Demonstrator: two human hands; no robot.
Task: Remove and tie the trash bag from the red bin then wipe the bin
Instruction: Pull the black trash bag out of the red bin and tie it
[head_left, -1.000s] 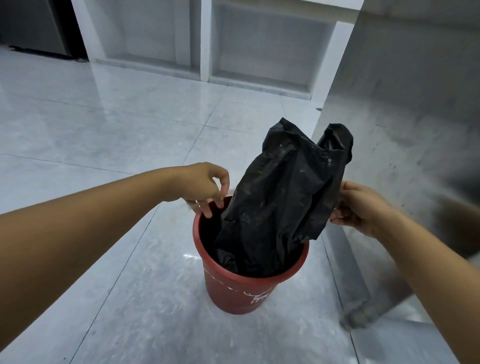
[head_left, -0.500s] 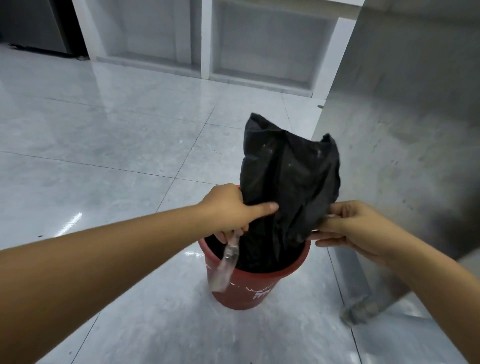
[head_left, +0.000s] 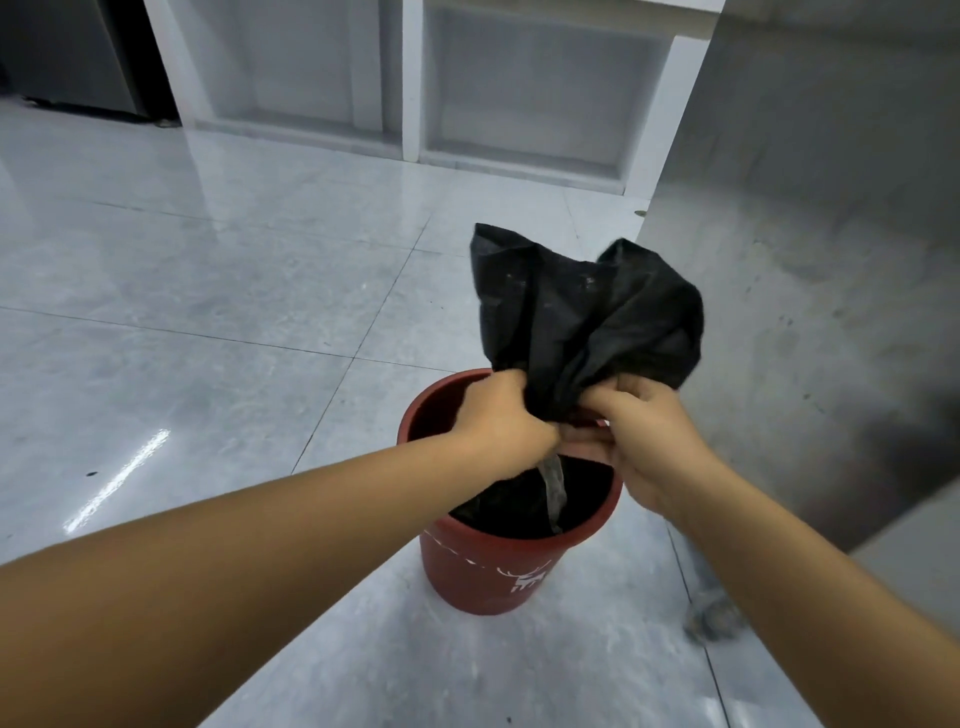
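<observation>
A red bin (head_left: 488, 577) with a white print stands on the grey tiled floor. A black trash bag (head_left: 582, 312) sits in it, its loose top bunched and sticking up above the rim. My left hand (head_left: 501, 421) and my right hand (head_left: 639, 431) meet over the bin, both closed around the gathered neck of the bag. A thin clear strip (head_left: 553, 488) hangs down from my left hand into the bin. The lower part of the bag fills the inside of the bin.
A tall steel cabinet side (head_left: 810, 260) stands close on the right, with its foot (head_left: 709, 618) beside the bin. White open shelving (head_left: 410, 78) runs along the far wall. Glossy tiles spread to the left.
My hands have come together from either side of the bag and squeezed its top into a narrow neck. The view has moved slightly closer to the bin.
</observation>
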